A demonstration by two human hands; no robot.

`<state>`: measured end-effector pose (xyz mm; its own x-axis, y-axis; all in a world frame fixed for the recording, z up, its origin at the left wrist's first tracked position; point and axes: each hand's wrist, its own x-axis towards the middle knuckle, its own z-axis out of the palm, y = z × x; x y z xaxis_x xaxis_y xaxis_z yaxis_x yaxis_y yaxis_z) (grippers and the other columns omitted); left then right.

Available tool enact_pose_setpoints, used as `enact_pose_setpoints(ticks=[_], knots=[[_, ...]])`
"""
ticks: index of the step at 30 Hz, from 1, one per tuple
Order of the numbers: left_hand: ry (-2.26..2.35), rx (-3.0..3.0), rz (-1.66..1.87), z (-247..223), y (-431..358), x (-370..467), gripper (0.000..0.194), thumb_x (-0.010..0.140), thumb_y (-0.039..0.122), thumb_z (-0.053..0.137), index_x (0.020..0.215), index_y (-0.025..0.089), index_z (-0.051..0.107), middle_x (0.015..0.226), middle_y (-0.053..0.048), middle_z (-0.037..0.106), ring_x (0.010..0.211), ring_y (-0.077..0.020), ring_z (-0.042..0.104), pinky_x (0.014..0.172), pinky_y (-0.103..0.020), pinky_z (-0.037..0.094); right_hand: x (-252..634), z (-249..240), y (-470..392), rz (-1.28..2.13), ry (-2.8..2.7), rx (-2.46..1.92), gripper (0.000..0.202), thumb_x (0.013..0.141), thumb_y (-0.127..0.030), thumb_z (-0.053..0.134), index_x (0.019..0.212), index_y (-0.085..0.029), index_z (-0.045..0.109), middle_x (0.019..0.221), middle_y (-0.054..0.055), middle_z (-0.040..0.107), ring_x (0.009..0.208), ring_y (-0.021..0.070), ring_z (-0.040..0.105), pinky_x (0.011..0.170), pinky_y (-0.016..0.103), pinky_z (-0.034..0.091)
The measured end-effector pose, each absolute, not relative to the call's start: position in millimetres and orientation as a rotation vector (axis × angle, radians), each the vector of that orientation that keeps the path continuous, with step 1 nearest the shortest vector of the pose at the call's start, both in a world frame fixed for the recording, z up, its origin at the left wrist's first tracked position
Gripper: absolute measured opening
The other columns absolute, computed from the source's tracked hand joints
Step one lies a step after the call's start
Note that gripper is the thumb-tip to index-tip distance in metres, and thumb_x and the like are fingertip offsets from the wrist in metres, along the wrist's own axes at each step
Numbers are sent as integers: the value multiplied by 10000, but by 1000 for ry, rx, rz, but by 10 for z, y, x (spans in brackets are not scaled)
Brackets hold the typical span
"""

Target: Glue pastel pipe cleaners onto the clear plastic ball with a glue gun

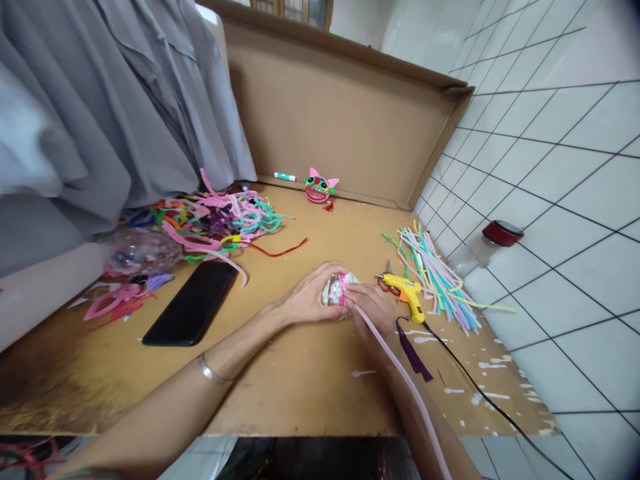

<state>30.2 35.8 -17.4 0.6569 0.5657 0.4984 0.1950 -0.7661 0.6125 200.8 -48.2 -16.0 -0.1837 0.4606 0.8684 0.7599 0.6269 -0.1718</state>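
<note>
My left hand (311, 293) is wrapped around a small rounded piece (334, 291), see-through in part, with white and pink fuzzy strips on it. From the other side my right hand (375, 307) presses its fingers on the same piece. A long pale pink pipe cleaner (395, 360) runs from between my right fingers down over my forearm. Both hands are closed, low over the front middle of the table. My fingers hide much of the rounded piece. Just right of my right hand lies a yellow hot glue gun (407, 290), its nozzle pointing left.
Pipe cleaners lie in a tangled heap (225, 220) at left and a straight bundle (445, 280) at right. A black phone (193, 303), purple tassel (415, 353), glue-gun cord (480, 387), glass jar (480, 247), glue stick (285, 177) and decorated animal head (319, 188) surround my hands.
</note>
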Motion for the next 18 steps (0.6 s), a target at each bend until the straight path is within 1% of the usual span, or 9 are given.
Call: enact_pose_setpoints(ticks=[3,5,7,10,14,18], knots=[[618,2418,962,-168,362,300,657,694,387,759,1267,213,488,1355,-150,542,1267,-323,528,1068,-507,429,2006,-144,-484,-337,-1824,-997,196,903,-127,563,977,-231,711,974,74,762,892,179,709,807,349,572],[622,2455,989,-155,358,298,644,700,433,761,1247,204,511,1341,-155,547,1262,-332,517,1062,-516,421,2008,-138,-484,-317,-1826,-1018,195,915,-153,551,977,-230,719,978,74,763,897,179,712,818,349,571],[612,2475,1032,-141,350,298,626,722,478,745,1230,183,529,1294,-159,566,1219,-323,529,1041,-502,434,2010,-137,-482,-305,-1824,-1030,191,918,-162,549,971,-224,721,983,78,763,899,181,713,819,349,569],[577,2490,1072,-137,343,299,605,760,489,713,1235,165,523,1245,-157,583,1169,-304,545,1013,-474,454,2019,-141,-476,-299,-1809,-1022,171,908,-147,562,955,-211,714,974,84,761,887,182,711,801,351,566],[545,2493,1097,-170,351,298,627,787,511,690,1290,195,489,1259,-143,586,1165,-295,554,1009,-476,460,2044,-150,-467,-292,-1822,-1019,171,898,-130,566,962,-205,706,985,88,759,900,182,711,805,352,559],[539,2520,1095,-203,363,298,606,803,513,684,1298,203,520,1300,-147,571,1192,-296,549,1024,-483,459,2065,-166,-453,-297,-1824,-1003,179,894,-122,561,977,-198,701,986,90,756,914,182,710,816,350,553]])
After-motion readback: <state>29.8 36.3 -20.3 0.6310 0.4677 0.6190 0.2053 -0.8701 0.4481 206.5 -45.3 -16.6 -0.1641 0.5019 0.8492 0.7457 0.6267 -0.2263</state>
